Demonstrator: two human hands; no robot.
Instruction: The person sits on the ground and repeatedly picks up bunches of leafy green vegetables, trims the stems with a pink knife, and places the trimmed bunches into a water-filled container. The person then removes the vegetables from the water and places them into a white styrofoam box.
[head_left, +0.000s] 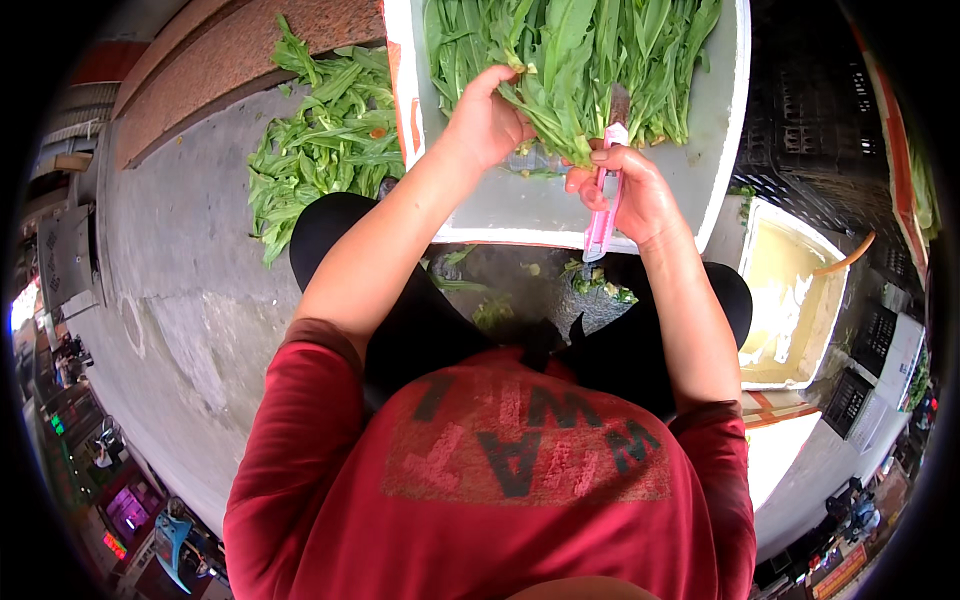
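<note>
My right hand holds a pink utility knife, its rusty-looking blade pointing away from me. The same hand's fingertips pinch the pale stem end of a leafy green plant. My left hand is cupped at the left side of that plant, thumb raised by another stem end and fingers partly behind leaves. Whether it grips anything is unclear. Both hands are over a white foam box, where more long-leaved greens lie side by side at the far end.
Loose leaves are heaped on the concrete floor to the left, beside a stone step. At right stands a foam tub of yellowish water, below stacked black crates. Leaf scraps lie between my knees.
</note>
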